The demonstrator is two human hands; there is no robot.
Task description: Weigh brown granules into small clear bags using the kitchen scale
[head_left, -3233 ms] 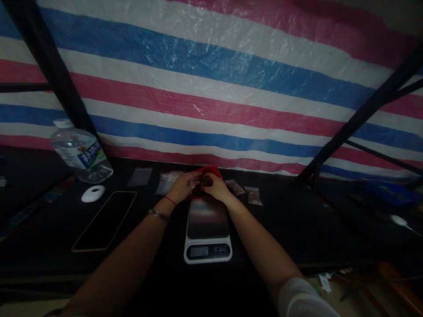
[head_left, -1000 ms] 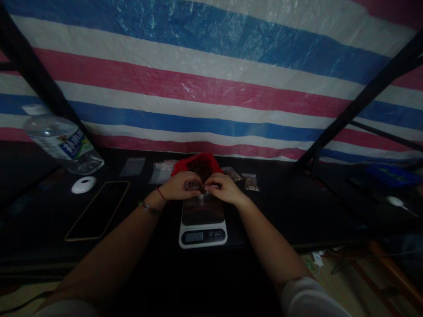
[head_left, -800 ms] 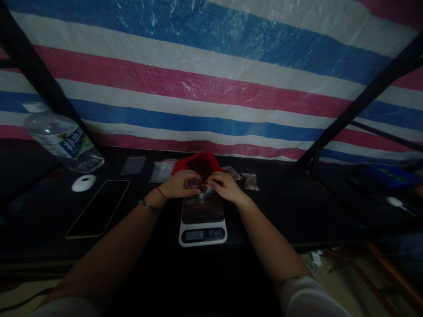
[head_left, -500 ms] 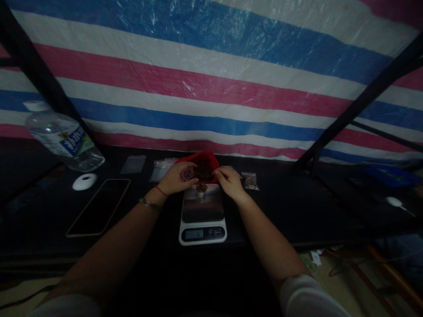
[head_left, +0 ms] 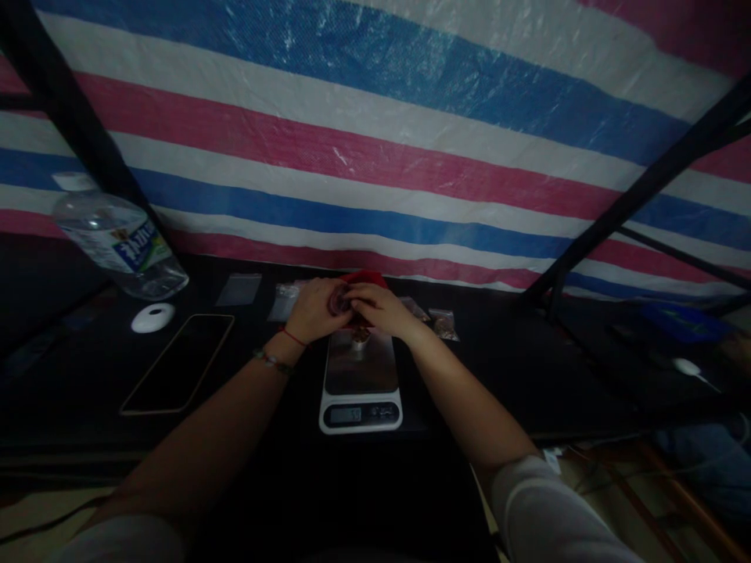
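My left hand (head_left: 317, 311) is closed around a small round reddish container (head_left: 339, 300). My right hand (head_left: 381, 306) has its fingers bent together at the container's right side; whether they pinch anything is hidden. Behind both hands sits a red tray (head_left: 371, 277), mostly covered by them. Just below the fingers, a small metal cup (head_left: 361, 338) with brown bits in it stands on the steel plate of a white digital scale (head_left: 361, 383). The scale's display is lit.
To the right lie small bags of brown pieces (head_left: 444, 324). On the left are clear plastic bags (head_left: 238, 289), a phone (head_left: 179, 364), a white oval device (head_left: 153, 317) and a large water bottle (head_left: 120, 238). A striped sheet (head_left: 375, 164) and black frame bars (head_left: 622, 203) stand behind.
My right hand has moved left from the red tray's right edge to the round container in my left hand, covering more of the tray. The view has shifted slightly.
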